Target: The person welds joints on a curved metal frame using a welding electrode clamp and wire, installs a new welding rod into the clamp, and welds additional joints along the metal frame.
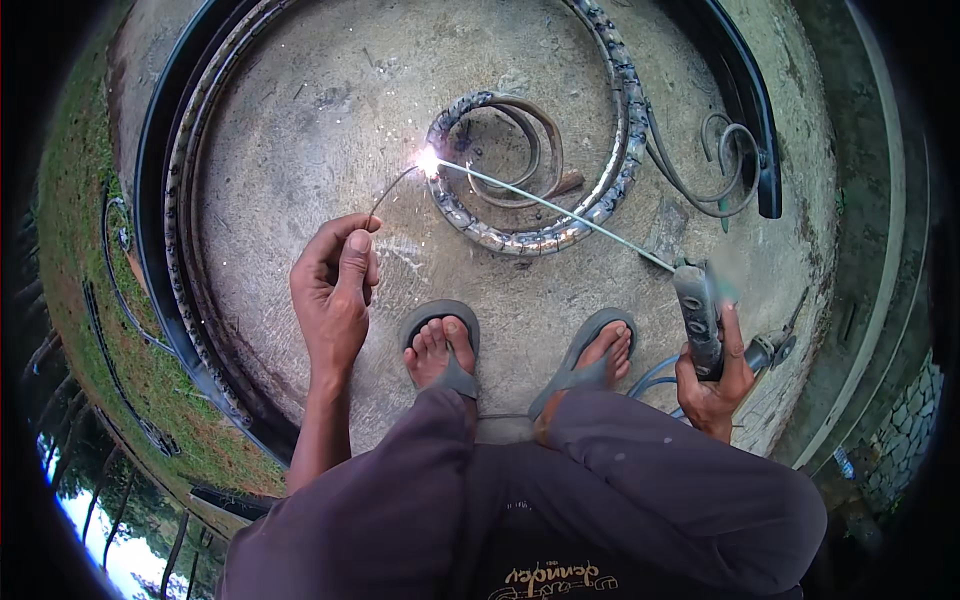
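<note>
My right hand (pixel 718 395) grips a dark welding electrode holder (pixel 699 315). A long, pale welding rod (pixel 560 210) runs from its jaw up and left to a bright arc with sparks. The arc burns on the left side of a scroll-shaped metal spiral (pixel 500 240), whose surface carries many weld marks. Between the thumb and fingers of my left hand (pixel 340 275) is pinched a thin bent wire (pixel 392 190), its far end at the glow. The glare hides the exact spot where rod, wire and metal meet.
Curved black metal bars (pixel 150 200) arc round the left and upper right. A thinner metal scroll (pixel 735 170) lies at the right. My sandalled feet (pixel 440 345) stand on the concrete just below the spiral. A blue cable (pixel 655 372) runs beside my right hand. Grass borders the left.
</note>
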{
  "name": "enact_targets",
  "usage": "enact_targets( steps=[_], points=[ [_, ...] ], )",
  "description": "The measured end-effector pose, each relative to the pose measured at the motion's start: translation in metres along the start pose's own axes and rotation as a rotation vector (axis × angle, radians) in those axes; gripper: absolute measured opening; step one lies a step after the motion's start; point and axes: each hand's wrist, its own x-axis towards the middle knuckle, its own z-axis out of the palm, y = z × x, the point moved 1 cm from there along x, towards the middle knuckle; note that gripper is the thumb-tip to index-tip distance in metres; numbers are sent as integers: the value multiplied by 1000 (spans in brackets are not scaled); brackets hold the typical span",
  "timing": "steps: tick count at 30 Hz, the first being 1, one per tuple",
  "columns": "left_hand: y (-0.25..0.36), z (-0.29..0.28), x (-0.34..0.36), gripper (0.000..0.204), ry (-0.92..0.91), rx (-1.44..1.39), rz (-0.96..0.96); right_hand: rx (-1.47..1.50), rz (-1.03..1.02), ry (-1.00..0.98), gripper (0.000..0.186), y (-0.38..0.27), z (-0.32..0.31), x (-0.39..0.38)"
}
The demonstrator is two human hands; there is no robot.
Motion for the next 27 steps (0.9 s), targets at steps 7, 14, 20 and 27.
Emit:
enact_targets(
  steps=[7,14,20,27],
  points=[
    [-1,1,2,21,-10,-4,-6,2,8,-7,75,2,3,-2],
    [8,-3,4,22,38,-2,13,-6,21,32,77,1,1,-4],
    [6,-2,10,22,22,13,15,-46,-39,43,77,-1,4,2],
    [11,6,18,19,29,31,15,-29,6,48,76,1,3,2]
  ],
)
